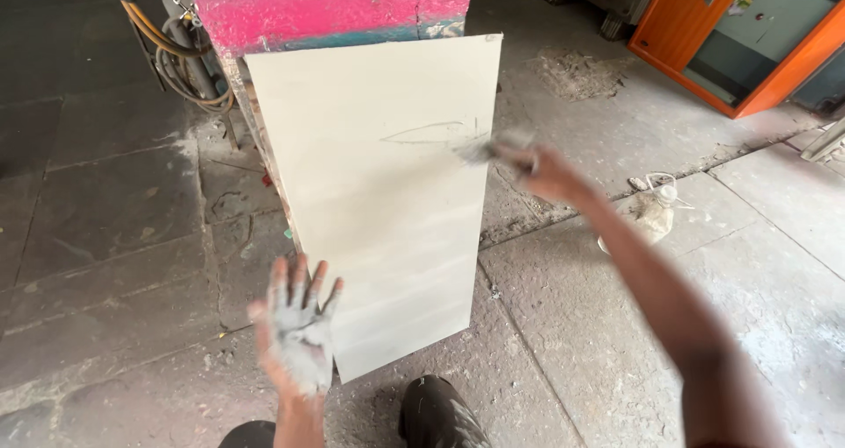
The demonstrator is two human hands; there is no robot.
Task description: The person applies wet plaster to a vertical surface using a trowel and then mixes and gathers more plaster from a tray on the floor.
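Seen from the head camera, a person crouched on a dusty stone floor [106, 237] before a pale rectangular panel [378, 201] that stood upright, leaning back against a pink-painted support [326, 3]. The right hand [541, 173] was closed around a small blurred tool [482, 151], apparently a scraper or brush, its tip against the panel's right edge beside a faint curved grey smear [431, 133] in the upper half. The left hand [299, 329] was raised with fingers spread and palm turned up, coated in grey-white powder and holding nothing, just in front of the panel's lower left corner; whether it touched the board could not be told. Yellow hoses [167, 43] hung at upper left, an orange-framed cabinet [748, 34] stood at upper right, and a soiled white container [653, 209] sat on the floor behind the right forearm. The work appeared to be at an early coating or smoothing stage, most of the surface being bare. A further stroke would likely call for steady pressure across the face, with the panel braced against tipping.
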